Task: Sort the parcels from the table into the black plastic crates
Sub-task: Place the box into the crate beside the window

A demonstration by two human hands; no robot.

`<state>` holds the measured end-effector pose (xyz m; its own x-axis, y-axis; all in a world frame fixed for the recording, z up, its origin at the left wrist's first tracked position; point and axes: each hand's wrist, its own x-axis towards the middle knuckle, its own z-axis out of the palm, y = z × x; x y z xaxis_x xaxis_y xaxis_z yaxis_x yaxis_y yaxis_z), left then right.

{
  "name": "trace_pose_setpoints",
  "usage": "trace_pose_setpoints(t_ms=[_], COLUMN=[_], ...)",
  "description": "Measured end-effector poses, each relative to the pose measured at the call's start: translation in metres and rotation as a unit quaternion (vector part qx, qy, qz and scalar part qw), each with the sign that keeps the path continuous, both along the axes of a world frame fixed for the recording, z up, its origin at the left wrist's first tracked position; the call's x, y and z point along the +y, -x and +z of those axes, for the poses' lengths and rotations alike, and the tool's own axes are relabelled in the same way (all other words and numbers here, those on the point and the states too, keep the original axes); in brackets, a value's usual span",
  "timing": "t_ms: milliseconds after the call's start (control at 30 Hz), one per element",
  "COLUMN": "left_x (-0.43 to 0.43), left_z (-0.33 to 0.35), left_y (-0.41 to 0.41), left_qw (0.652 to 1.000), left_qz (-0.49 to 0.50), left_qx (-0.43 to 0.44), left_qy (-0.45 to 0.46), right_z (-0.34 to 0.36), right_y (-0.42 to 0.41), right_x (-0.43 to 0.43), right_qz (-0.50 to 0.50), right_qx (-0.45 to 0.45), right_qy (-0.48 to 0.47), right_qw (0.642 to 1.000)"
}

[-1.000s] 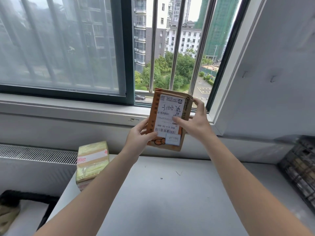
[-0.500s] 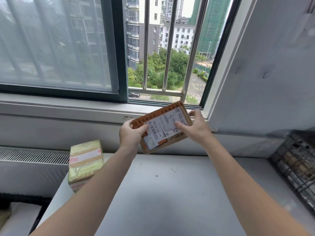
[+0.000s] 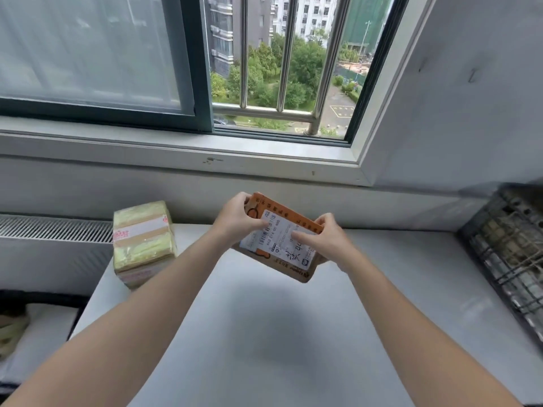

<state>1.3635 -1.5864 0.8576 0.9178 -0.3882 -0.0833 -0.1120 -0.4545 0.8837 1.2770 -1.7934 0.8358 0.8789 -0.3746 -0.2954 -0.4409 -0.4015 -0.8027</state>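
Observation:
A flat brown cardboard parcel [image 3: 282,245] with a white shipping label is held in the air above the far part of the grey table [image 3: 264,333]. My left hand [image 3: 238,218] grips its upper left corner. My right hand [image 3: 326,239] grips its right edge, thumb lying across the label. The parcel is tilted, label facing me. A second parcel [image 3: 142,239], wrapped in yellowish tape, stands on the table's far left corner. A black plastic crate [image 3: 511,259] sits at the right edge, with parcels inside.
A window with metal bars [image 3: 282,54] and a sill [image 3: 176,151] runs along the wall behind the table. A radiator grille [image 3: 53,229] lies at the left. A dark crate with pale contents [image 3: 29,333] is low at the left.
The parcel has been turned from upright to a slanted, sideways position and lowered toward the table. Both hands kept hold of it. The view tipped downward.

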Motion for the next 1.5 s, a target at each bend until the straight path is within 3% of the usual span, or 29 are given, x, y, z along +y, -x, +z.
trace_pose_setpoints(t_ms=[333, 433, 500, 633, 733, 800, 933, 1167, 1500], left_x=[-0.006, -0.013, -0.011, -0.001, -0.003, -0.009, -0.015, -0.009, 0.004], left_z=[-0.083, -0.095, -0.104, -0.125, -0.131, -0.125, -0.104, -0.065, -0.013], left_y=[0.033, 0.039, 0.044, 0.062, 0.077, 0.083, 0.09, 0.116, 0.125], left_qw=[0.988, 0.985, 0.981, 0.98, 0.979, 0.982, 0.993, 0.984, 0.983], left_qz=[-0.085, -0.013, 0.039, 0.088, 0.031, 0.014, 0.003, 0.042, 0.071], left_qx=[0.008, -0.043, -0.033, 0.149, 0.202, 0.186, 0.111, 0.081, 0.02], left_qy=[-0.126, -0.165, -0.189, -0.101, -0.012, 0.033, 0.033, 0.152, 0.167], right_z=[-0.101, -0.106, -0.108, -0.12, -0.119, -0.114, -0.097, -0.047, 0.003], right_y=[0.043, 0.043, 0.042, 0.046, 0.047, 0.048, 0.049, 0.056, 0.069], right_x=[0.02, 0.018, 0.013, 0.005, 0.007, 0.011, 0.018, 0.017, 0.034], right_qz=[0.039, 0.04, 0.057, 0.044, 0.04, 0.064, 0.047, -0.01, 0.022], right_qx=[0.121, 0.123, 0.147, 0.119, 0.082, 0.069, -0.005, -0.11, -0.199], right_qy=[-0.013, 0.022, 0.055, 0.043, -0.01, -0.042, -0.102, -0.113, -0.161], right_qw=[0.992, 0.991, 0.986, 0.991, 0.996, 0.995, 0.994, 0.987, 0.966])
